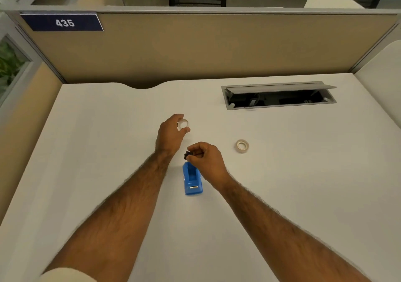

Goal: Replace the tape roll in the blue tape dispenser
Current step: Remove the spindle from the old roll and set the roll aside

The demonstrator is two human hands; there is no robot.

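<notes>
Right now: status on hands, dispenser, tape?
Left hand holds empty tape core. Right hand pinches black spindle. Blue tape dispenser empty on desk. New tape roll lies right, untouched. Nothing blocking.

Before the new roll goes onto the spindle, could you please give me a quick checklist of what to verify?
1. Dispenser cradle empty: ok; the blue tape dispenser shows an open slot.
2. Spindle in hand: ok; the right hand pinches the small black spindle.
3. Old core removed: ok; the left hand holds the empty core away from the dispenser.
4. New tape roll reachable: ok; it lies flat on the desk, right of the hands.
5. Loose tape end findable: cannot tell.
</notes>
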